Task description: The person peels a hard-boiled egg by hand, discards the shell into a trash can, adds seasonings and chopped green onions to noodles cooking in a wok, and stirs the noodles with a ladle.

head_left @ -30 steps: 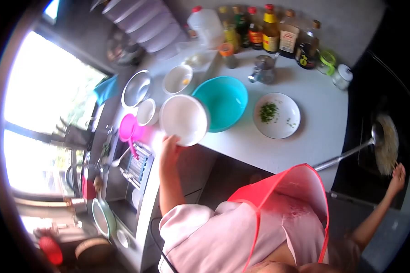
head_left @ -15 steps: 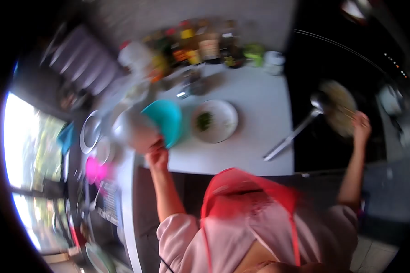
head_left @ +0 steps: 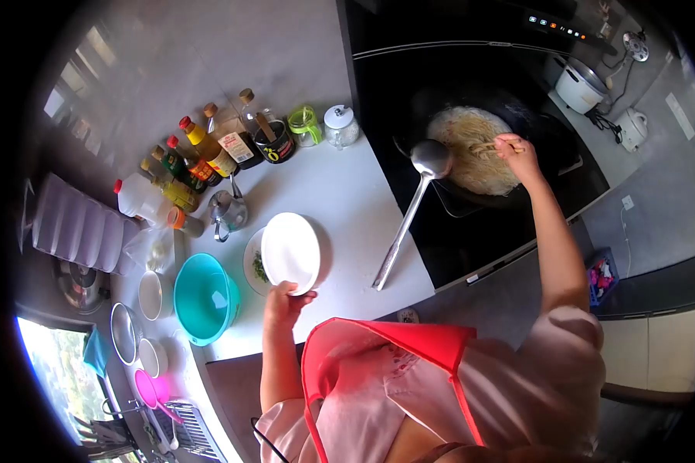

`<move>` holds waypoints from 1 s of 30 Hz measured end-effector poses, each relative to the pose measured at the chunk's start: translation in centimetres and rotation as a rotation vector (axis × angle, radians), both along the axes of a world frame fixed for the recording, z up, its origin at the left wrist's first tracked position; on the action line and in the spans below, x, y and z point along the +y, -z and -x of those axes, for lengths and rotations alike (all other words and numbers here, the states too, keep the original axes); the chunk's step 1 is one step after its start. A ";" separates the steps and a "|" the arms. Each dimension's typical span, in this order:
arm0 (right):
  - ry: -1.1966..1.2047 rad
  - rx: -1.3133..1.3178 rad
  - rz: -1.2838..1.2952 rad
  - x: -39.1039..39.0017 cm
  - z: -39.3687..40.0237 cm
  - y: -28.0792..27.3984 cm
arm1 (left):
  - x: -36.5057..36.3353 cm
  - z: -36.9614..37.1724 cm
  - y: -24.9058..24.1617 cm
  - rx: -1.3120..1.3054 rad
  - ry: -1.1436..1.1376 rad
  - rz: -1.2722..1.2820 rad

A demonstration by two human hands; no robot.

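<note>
My left hand (head_left: 288, 303) grips the edge of a white bowl (head_left: 290, 251), raised above the counter and tipped. Behind the bowl, partly covered by it, is a plate (head_left: 252, 241) with chopped greens (head_left: 259, 268). My right hand (head_left: 520, 157) is closed around chopsticks (head_left: 488, 147), whose tips reach into pale noodles (head_left: 477, 179) in a dark wok (head_left: 521, 116) on the stove. A metal ladle (head_left: 406, 231) lies with its head at the wok's near-left side and its handle end over the counter.
Sauce bottles (head_left: 208, 150) line the wall behind a metal pot (head_left: 228, 212) and glass jars (head_left: 340, 127). A teal basin (head_left: 206, 299) stands left on the counter (head_left: 347, 204). Several bowls and a pink container (head_left: 148, 388) sit farther left. A rice cooker (head_left: 579, 86) stands beyond the stove.
The view has swung right toward the stove. My left hand has carried the bowl from beside the teal basin to over the plate. My right hand still holds the chopsticks at the wok.
</note>
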State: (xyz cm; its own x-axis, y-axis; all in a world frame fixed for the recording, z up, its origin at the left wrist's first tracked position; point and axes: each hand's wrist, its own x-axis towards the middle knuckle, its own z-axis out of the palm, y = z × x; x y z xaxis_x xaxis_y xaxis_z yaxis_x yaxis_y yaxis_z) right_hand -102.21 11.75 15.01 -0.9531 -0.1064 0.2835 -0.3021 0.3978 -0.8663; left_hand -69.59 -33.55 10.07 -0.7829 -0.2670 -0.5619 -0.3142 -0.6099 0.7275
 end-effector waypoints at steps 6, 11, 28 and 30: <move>0.270 0.262 -0.443 3.6 2.5 -0.3 | 4.2 2.2 0.9 -0.064 0.127 0.037; 0.061 -0.188 0.038 3.0 1.2 -2.4 | 5.4 2.9 1.8 -0.125 0.106 0.110; -0.190 -0.519 0.132 8.0 0.9 -8.5 | 7.2 4.0 2.5 -0.150 0.040 0.191; -0.184 -0.526 0.075 8.6 0.6 -9.5 | 7.3 4.1 2.4 -0.143 0.037 0.207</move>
State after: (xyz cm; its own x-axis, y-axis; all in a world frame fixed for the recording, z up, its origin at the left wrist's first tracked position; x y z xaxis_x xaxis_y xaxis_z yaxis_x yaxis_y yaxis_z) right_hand -102.83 20.34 24.47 -0.9356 -0.2824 -0.2118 0.1198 0.3105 -0.9430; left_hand -73.70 -26.25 7.64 -0.7110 -0.3600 -0.6041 -0.4423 -0.4389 0.7821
